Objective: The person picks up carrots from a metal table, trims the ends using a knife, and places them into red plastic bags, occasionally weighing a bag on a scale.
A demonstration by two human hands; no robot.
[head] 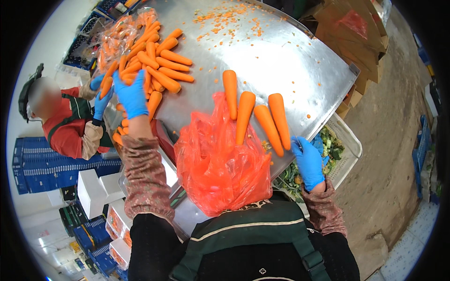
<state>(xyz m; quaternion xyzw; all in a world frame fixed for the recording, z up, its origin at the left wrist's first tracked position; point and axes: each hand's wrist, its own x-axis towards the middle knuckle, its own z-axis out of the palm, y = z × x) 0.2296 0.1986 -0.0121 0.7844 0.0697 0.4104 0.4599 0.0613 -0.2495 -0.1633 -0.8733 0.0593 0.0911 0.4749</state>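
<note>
My left hand [132, 96], in a blue glove, reaches over the near edge of a carrot pile [154, 65]. Its fingers are spread and no carrot is seen in its grasp. My right hand [309, 161], gloved likewise, is by the steel table's near edge with its fingers curled. A thin, pale sliver shows at its fingertips; what it is cannot be told. Just left of that hand, several loose carrots [268, 128] lie side by side, thick ends away from me. Some overlap a crumpled red plastic bag [221, 165] at the table edge before my apron.
A co-worker [75, 116] at the left holds carrots in blue-gloved hands. Bagged carrots [116, 40] lie behind the pile. Orange scraps [232, 17] litter the steel table [204, 102]. Below its right edge stands a white crate [348, 154] of vegetable trimmings; cardboard boxes [351, 45] are beyond.
</note>
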